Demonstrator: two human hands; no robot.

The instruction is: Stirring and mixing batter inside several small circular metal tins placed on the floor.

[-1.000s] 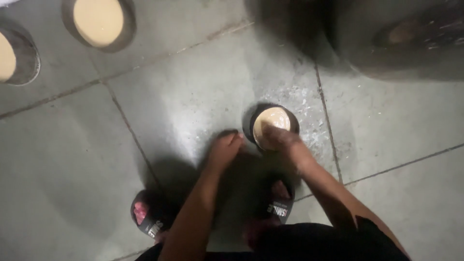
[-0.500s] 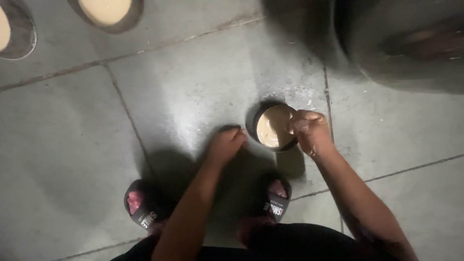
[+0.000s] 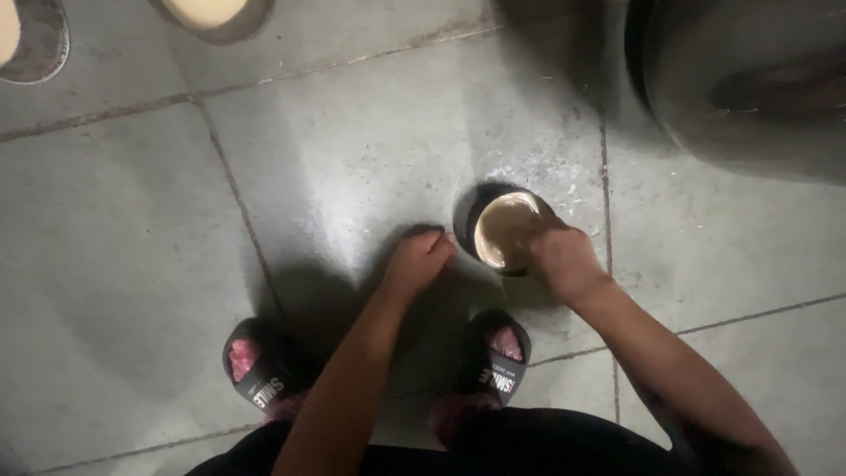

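You stand on a grey tiled floor (image 3: 370, 132). A large dark vessel (image 3: 749, 79) fills the upper right corner. Two filled round moulds (image 3: 216, 13) sit at the top left edge. Your feet are in black slide sandals (image 3: 500, 357). Your right hand (image 3: 560, 256) grips the rim of a small dark cup (image 3: 498, 231) of pale tan mix, set on the floor just ahead of your right foot. Your left hand (image 3: 419, 262) rests beside the cup, fingers loosely curled, grasping nothing.

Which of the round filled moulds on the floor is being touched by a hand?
The small dark mould by the right hand, which rests on its rim. The left hand is beside it. The two other moulds lie untouched at the top edge.
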